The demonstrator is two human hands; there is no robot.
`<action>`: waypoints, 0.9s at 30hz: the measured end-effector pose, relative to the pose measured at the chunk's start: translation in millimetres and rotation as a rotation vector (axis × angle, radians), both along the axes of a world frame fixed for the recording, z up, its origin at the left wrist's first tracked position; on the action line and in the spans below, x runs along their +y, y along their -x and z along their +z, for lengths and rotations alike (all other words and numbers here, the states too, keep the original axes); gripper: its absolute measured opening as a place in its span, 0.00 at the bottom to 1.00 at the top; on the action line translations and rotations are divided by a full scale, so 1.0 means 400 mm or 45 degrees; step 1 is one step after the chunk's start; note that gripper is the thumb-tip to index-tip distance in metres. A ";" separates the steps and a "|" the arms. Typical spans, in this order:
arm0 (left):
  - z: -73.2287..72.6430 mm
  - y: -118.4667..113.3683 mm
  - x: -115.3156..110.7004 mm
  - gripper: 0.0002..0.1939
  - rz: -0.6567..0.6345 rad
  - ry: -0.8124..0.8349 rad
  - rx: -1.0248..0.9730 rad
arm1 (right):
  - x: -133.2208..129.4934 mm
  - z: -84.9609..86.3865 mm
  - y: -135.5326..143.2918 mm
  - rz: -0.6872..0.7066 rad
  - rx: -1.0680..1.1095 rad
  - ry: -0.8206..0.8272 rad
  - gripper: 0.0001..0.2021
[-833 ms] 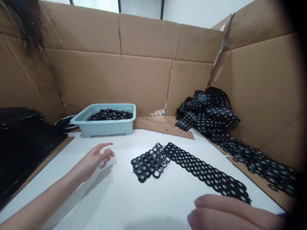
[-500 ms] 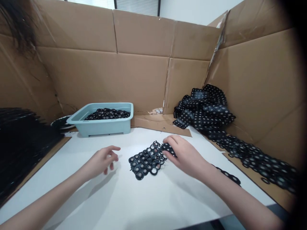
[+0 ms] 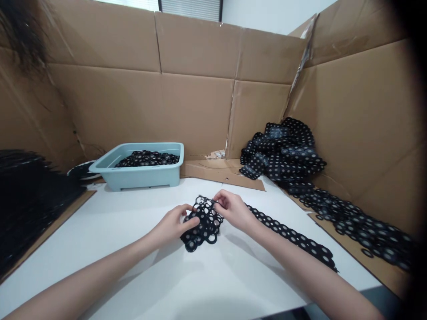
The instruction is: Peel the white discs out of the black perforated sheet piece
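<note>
In the middle of the white table a small cluster of black rings joined into sheets (image 3: 205, 224) lies partly raised. My left hand (image 3: 175, 222) has its thumb and fingers closed on the near left side of it. With thumb and forefinger together, my right hand (image 3: 231, 209) pinches the upper right edge of the same piece. A long black strip of joined rings (image 3: 296, 238) runs from behind my right hand toward the lower right, partly hidden by my forearm. Whether the strip and the cluster touch is hidden by the hand.
A light blue plastic tub (image 3: 143, 178) holding black ring pieces stands at the back left. More ring sheets (image 3: 283, 153) are heaped at the back right, trailing along the right edge. Dark stacked material (image 3: 30, 209) lies at the left. Cardboard walls (image 3: 196, 106) enclose the table.
My left hand has come right, from bare table onto the ring cluster. My right hand has shifted slightly left; the piece is now lifted and gathered, and more of the strip shows.
</note>
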State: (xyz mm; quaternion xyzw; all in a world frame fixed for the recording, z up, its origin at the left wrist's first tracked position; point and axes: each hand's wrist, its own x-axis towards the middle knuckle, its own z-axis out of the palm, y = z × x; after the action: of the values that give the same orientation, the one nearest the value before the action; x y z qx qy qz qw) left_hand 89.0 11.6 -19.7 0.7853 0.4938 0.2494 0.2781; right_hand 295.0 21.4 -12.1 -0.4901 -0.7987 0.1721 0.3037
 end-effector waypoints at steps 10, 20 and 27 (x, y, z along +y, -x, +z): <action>0.168 0.128 -0.055 0.18 -0.155 0.345 0.002 | 0.047 0.010 0.062 0.486 0.337 0.208 0.22; 0.238 0.254 -0.073 0.17 -0.084 0.555 -0.070 | 0.059 -0.015 0.215 0.949 0.179 0.522 0.22; 0.235 0.320 -0.035 0.12 -0.086 0.453 0.416 | 0.057 0.007 0.146 0.554 0.127 0.382 0.18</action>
State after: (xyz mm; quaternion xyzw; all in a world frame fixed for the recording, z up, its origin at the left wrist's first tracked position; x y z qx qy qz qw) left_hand -39.1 -2.2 74.2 0.7698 0.5419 0.0188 0.3368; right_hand 236.7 44.4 -9.4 -0.3375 -0.8349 0.3736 0.2225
